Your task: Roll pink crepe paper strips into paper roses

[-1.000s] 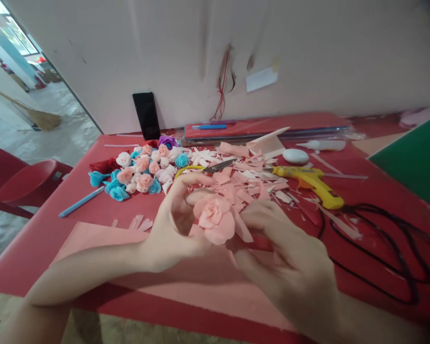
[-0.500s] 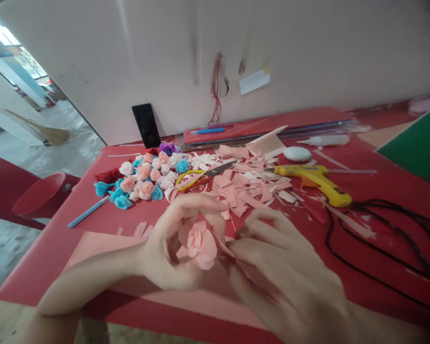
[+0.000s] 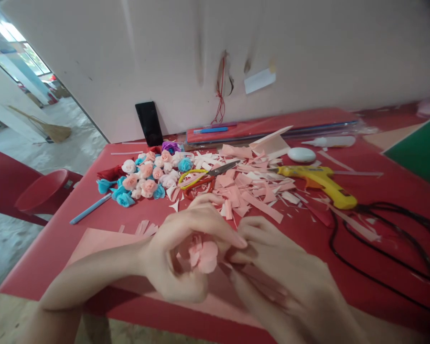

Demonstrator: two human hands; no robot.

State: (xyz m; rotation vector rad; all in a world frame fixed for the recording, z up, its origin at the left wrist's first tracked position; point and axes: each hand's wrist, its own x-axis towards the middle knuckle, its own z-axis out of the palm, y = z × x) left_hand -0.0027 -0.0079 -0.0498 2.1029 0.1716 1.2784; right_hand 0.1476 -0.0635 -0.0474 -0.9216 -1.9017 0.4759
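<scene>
Curled around a pink paper rose [image 3: 205,255], my left hand [image 3: 179,253] holds it with the petals facing me. Its index finger reaches across to the fingertips of my right hand [image 3: 286,272]. Those fingers pinch a small pink paper petal [image 3: 228,264] at the rose's right side; most of it is hidden by the fingers. Under both hands lies a pink paper sheet [image 3: 96,243] on the red table. Just beyond them are yellow-and-red-handled scissors [image 3: 218,170], resting on a heap of pink paper scraps [image 3: 241,186].
Finished paper roses [image 3: 145,177] in pink, white and blue cluster at the left, near a blue pen [image 3: 90,209]. A yellow glue gun [image 3: 318,181] with a black cord [image 3: 344,253] lies right. A phone [image 3: 149,123] leans on the wall; a glue bottle [image 3: 331,141] lies behind.
My left index finger has stretched rightward and down to meet the right fingertips. The rose has tilted, and less of the petal shows at its side. The view has shifted slightly.
</scene>
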